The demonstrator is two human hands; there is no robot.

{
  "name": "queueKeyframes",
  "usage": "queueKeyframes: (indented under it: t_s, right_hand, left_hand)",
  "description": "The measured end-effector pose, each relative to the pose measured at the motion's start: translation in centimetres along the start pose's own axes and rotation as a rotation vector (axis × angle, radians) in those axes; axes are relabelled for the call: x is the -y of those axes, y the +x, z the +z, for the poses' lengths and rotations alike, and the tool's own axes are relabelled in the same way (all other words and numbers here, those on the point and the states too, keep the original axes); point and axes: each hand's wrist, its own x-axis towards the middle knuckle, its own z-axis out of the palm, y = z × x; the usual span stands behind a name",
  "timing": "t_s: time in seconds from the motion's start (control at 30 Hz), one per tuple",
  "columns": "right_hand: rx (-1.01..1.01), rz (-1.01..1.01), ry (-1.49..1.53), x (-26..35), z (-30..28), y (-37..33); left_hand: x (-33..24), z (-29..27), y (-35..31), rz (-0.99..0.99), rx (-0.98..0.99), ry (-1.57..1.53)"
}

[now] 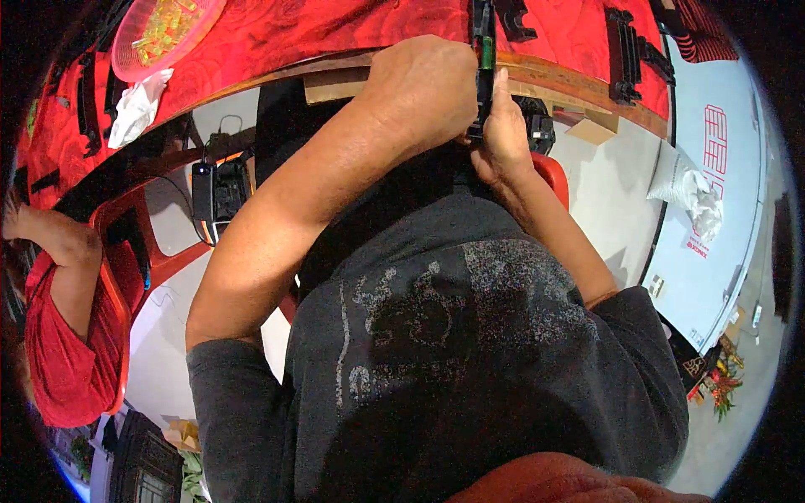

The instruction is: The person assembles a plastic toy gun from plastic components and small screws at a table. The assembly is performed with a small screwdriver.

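Overhead, both hands meet at a narrow black rigid plastic strip: left hand closed over it, right hand pinching below, just above the red-clothed surface. It looks light, stiff; best gripped by edges.

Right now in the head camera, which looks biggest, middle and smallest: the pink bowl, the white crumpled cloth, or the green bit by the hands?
1. pink bowl, though partly cut off
2. white crumpled cloth
3. green bit

Slim black part, green insert, upright at table edge.
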Motion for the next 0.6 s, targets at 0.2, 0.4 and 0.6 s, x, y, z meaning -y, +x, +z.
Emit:
queueKeyframes:
  t_s: [0.2,0.4,0.6]
  right_hand:
    - [0.004,0.005,0.023,-0.3,-0.1,0.1]
    - [0.066,-0.014,0.022,-0.4,-0.9,0.3]
    - [0.106,0.051,0.015,0.1,-0.8,0.3]
  left_hand:
    - [0.3,-0.5,0.3,0.040,0.047,0.005]
    - [0.4,-1.3,1.1,0.092,0.069,0.028]
    - [0.2,-2.3,2.6,0.051,0.221,0.063]
